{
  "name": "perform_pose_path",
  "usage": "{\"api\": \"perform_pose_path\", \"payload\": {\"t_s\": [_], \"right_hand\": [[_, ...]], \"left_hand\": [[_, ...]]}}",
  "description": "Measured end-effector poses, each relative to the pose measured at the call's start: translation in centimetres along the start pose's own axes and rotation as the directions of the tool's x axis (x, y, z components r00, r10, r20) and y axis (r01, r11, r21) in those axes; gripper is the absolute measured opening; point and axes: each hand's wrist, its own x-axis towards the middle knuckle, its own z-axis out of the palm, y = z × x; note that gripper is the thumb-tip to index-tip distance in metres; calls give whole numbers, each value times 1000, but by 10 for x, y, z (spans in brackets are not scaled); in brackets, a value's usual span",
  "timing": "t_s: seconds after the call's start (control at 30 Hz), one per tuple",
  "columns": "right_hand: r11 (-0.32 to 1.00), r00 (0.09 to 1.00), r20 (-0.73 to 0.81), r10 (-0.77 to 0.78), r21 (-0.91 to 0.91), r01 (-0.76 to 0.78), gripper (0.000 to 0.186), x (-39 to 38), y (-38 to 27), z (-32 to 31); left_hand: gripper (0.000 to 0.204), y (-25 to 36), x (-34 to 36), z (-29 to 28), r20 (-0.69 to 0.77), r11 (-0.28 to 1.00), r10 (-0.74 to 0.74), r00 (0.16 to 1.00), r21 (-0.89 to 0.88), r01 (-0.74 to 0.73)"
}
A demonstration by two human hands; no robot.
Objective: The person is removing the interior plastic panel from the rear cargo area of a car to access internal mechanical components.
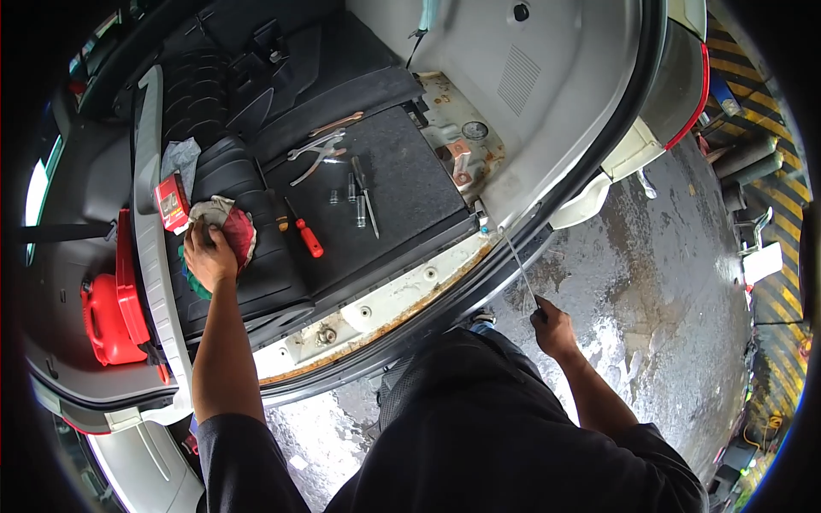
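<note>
My left hand [208, 255] rests on a bundle of red and white rags [235, 224] lying on a black ribbed mat in the open car boot. My right hand [554, 327] is closed around the handle of a long thin screwdriver [520, 267]. Its tip points up at the rusty boot sill corner [483, 224]. On the dark boot floor panel [402, 184] lie a red-handled screwdriver [305, 232], a black-handled screwdriver [364, 193], pliers [315, 154] and small sockets [350, 190].
A small red box [172, 202] sits left of the rags. A red container [107, 316] stands at the boot's left side. The rusted sill [376, 308] runs along the opening. Wet concrete floor [650, 256] lies to the right, with yellow and black striped edging [770, 197] beyond.
</note>
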Motion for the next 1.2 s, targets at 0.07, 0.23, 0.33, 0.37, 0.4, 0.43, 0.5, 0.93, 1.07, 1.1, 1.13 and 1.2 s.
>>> {"api": "perform_pose_path", "payload": {"t_s": [0.07, 0.23, 0.33, 0.37, 0.4, 0.43, 0.5, 0.93, 1.07, 1.1, 1.13, 1.2], "right_hand": [[1000, 1000, 21, -12, 27, 12, 36, 1, -23, -7], [999, 998, 49, -34, -24, 35, 40, -7, -21, -8], [999, 998, 64, 15, -50, -12, 40, 2, -15, 3], [999, 998, 65, 15, -49, -11, 40, 7, -13, 8], [1000, 998, 56, 7, 23, -9, 39, 14, -21, 13], [996, 999, 48, 1, 94, -5, 38, 21, -25, 18], [998, 996, 83, -19, 65, 13, 38, 37, -11, 37], [997, 997, 8, -78, -26, 78, 29, -7, 18, 15], [987, 990, 36, -134, 95, 130, 26, -1, -37, -4], [977, 983, 54, -175, 131, 167, 28, 9, -56, -2], [964, 973, 71, -221, 167, 207, 31, 22, -77, 0], [913, 911, 56, -408, 58, 405, 40, 53, -117, 16]], "left_hand": [[44, -4, 1, 0, -10, 1000, 10, 1000, 3, -10], [44, -5, 0, 1, -5, 1000, 2, 1000, 11, -2], [44, -4, 0, 1, -7, 1000, -9, 1000, 19, 9], [44, -3, -1, 1, -8, 1000, -8, 1000, 20, 8], [44, -3, -1, 0, -6, 1000, -4, 1000, 18, 4], [44, -4, -1, -1, -4, 1000, 0, 1000, 17, 0], [44, -4, -1, -3, 1, 1000, -7, 1000, 17, 7], [43, 3, -3, -7, -22, 1000, -27, 999, -5, 27], [40, 13, -4, -9, -22, 999, -32, 999, -40, 31], [40, 13, -2, -9, -19, 998, -34, 999, -50, 33], [40, 11, -2, -10, -8, 998, -42, 999, -45, 41], [40, 8, -3, -11, -16, 997, -52, 999, -56, 51]]}}
